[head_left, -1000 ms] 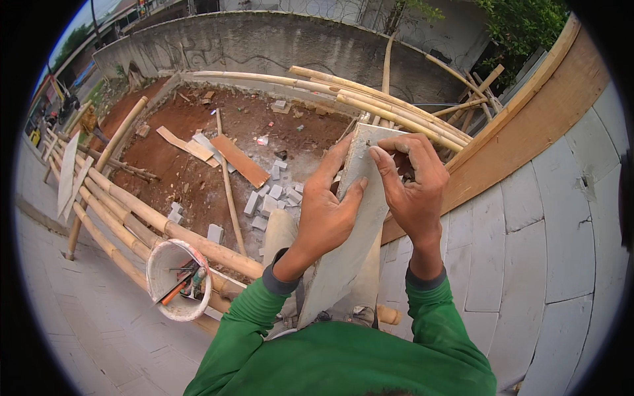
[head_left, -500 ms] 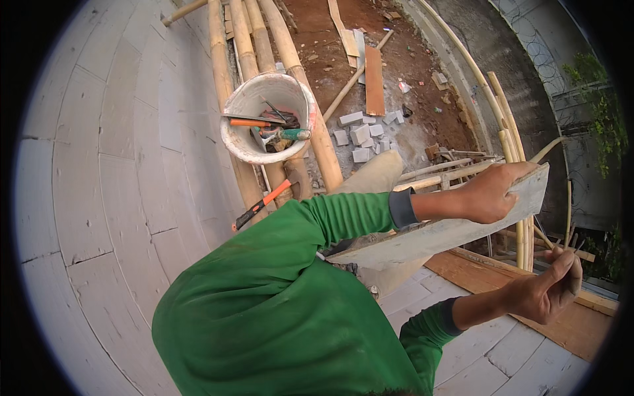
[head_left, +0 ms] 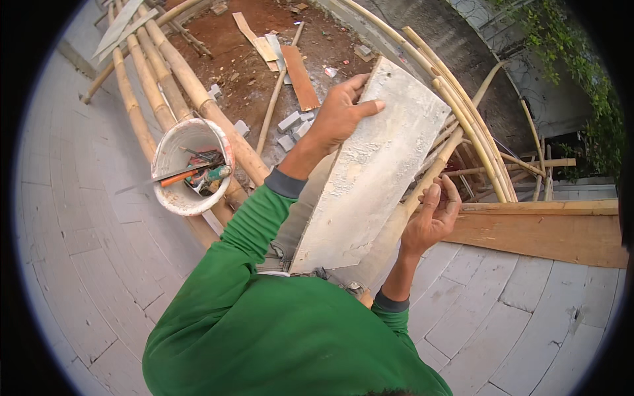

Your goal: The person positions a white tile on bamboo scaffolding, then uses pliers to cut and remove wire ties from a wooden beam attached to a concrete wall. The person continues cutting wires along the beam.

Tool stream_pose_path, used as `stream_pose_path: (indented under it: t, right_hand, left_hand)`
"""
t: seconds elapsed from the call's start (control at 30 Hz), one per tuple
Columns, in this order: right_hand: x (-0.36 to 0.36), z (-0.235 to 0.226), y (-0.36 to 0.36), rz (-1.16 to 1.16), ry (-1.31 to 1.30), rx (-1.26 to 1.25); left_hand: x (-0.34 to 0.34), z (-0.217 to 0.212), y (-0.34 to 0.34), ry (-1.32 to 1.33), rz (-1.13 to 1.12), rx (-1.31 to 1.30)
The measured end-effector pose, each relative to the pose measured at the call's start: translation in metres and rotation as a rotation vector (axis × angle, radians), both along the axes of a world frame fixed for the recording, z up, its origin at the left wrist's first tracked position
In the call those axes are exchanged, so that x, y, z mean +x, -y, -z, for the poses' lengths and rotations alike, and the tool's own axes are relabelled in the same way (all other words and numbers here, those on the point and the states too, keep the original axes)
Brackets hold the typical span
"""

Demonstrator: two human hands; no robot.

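My left hand grips the left edge of a pale, plaster-smeared wooden board, with the thumb lying on its broad face. The board is tilted, its lower end resting by my lap and its upper end pointing away from me. Just right of the board, my right hand is raised with fingers curled toward the thumb. Whatever it may hold is too small to make out. Left of me, a white bucket contains several tools, among them one with an orange handle and one with a green handle.
Bamboo poles run beside the bucket, and more curved poles stand at the right. A grey block wall rises at the left. Brown planking lies right of me. Grey blocks and wood scraps lie on the ground below.
The board has swung from pointing right to pointing away from me, carried by my left hand. My right hand has come closer to the board. The view has turned right; the hammer no longer shows.
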State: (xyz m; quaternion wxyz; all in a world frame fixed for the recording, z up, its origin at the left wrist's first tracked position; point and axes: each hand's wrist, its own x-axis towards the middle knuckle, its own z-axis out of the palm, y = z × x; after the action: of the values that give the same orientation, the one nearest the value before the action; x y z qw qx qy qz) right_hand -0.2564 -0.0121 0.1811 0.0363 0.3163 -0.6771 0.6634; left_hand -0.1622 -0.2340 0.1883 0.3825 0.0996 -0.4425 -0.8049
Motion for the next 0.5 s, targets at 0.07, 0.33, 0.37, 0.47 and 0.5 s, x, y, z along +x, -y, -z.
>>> stream_pose_path:
  t: [0.07, 0.33, 0.37, 0.47, 0.5]
  right_hand:
    - [-0.026, 0.052, -0.029, 0.147, 0.030, 0.255]
    - [-0.013, 0.204, -0.100, -0.236, 0.923, 0.355]
    - [-0.017, 0.197, -0.089, -0.284, 1.065, 0.143]
    - [-0.055, 0.194, -0.057, -0.241, 0.981, 0.086]
    - [-0.062, 0.197, -0.051, -0.196, 0.939, 0.069]
  left_hand:
    - [0.006, 0.029, 0.024, -0.008, -0.028, 0.108]
    - [-0.060, 0.123, 0.077, 0.076, -0.019, 0.211]
    - [-0.059, 0.144, 0.086, 0.133, -0.025, 0.152]
    - [-0.067, 0.182, 0.112, 0.264, -0.003, 0.109]
    - [-0.063, 0.185, 0.102, 0.340, -0.004, 0.179]
